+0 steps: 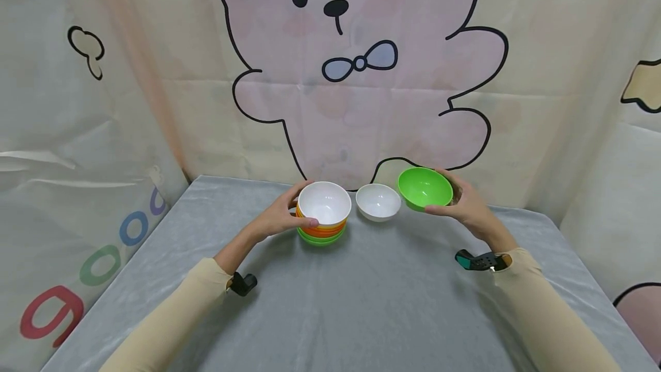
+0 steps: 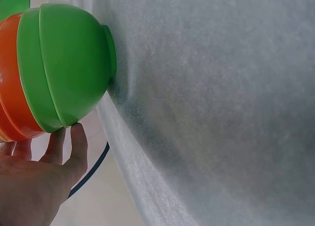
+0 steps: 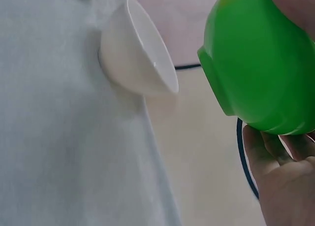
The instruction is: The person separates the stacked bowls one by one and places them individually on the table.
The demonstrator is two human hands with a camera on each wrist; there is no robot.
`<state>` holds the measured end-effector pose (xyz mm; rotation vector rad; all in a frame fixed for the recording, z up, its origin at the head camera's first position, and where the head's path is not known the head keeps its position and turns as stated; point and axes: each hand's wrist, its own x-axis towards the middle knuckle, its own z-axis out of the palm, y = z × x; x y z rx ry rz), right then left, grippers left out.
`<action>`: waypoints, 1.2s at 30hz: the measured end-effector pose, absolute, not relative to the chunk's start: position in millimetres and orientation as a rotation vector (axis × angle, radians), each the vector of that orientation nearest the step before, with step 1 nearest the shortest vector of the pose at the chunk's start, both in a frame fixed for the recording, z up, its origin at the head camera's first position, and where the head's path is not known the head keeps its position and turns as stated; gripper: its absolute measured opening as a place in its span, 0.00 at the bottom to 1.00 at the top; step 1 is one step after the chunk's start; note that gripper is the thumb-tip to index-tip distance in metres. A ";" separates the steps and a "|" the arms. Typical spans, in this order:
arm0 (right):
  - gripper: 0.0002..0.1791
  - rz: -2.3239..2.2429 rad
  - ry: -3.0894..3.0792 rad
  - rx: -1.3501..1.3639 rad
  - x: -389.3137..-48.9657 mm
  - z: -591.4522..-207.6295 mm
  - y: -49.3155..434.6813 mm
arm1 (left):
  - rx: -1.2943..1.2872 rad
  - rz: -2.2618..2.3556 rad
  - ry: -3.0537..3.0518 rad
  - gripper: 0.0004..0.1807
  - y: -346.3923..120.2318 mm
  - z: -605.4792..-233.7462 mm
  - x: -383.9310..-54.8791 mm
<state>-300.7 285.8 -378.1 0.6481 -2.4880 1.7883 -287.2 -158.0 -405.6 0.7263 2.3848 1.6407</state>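
A stack of nested bowls stands on the table, with a white bowl [image 1: 325,202] on top, orange bowls [image 1: 324,232] beneath it and green bowls [image 2: 74,63] at the bottom. My left hand [image 1: 281,215] grips the stack from the left, thumb in front and fingers around the far side. Beside it, a single white bowl [image 1: 378,202] rests upright on the cloth. My right hand [image 1: 469,209] holds another green bowl [image 1: 424,188] by its right side, lifted off the table and tilted slightly, its inside facing me. Both hands' far fingers are partly hidden in the head view.
A grey cloth [image 1: 351,303] covers the table. Behind it hangs a curtain [image 1: 542,131] printed with a bear. The table's back edge runs close behind the bowls. Dark bands with small devices [image 1: 477,260] sit on both wrists.
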 end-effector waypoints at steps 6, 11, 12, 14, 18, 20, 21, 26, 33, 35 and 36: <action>0.46 1.750 -2.489 0.651 -300.8 -388.1 300.6 | 0.731 1.654 2.375 0.48 -157.9 -404.5 -286.6; 0.47 1.720 -2.513 0.616 -303.2 -398.2 309.1 | 0.739 1.660 2.373 0.48 -158.7 -404.3 -286.1; 0.47 1.714 -2.518 0.611 -304.0 -400.4 310.2 | 0.740 1.660 2.373 0.48 -158.9 -404.4 -286.1; 0.46 1.725 -2.517 0.612 -306.6 -405.1 311.8 | 0.740 1.659 2.374 0.48 -159.2 -405.3 -286.6; 0.44 1.781 -2.497 0.620 -312.0 -414.7 312.9 | 0.741 1.656 2.375 0.49 -159.8 -407.1 -287.9; 0.44 1.778 -2.505 0.607 -314.2 -418.9 313.1 | 0.739 1.656 2.372 0.49 -159.7 -407.0 -287.8; 0.44 1.777 -2.511 0.597 -315.1 -420.7 312.9 | 0.737 1.656 2.369 0.49 -159.8 -406.9 -287.9; 0.46 1.776 -2.551 0.567 -317.8 -426.0 312.3 | 0.710 1.639 2.378 0.49 -160.0 -405.2 -287.4; 0.48 1.774 -2.609 0.507 -319.6 -433.9 314.9 | 0.719 1.633 2.381 0.48 -158.3 -403.6 -287.4; 0.49 1.770 -2.619 0.493 -320.1 -436.9 315.6 | 0.720 1.636 2.375 0.48 -158.1 -404.2 -287.6; 0.49 1.761 -2.627 0.487 -320.0 -437.9 315.8 | 0.720 1.637 2.375 0.48 -158.1 -404.2 -287.5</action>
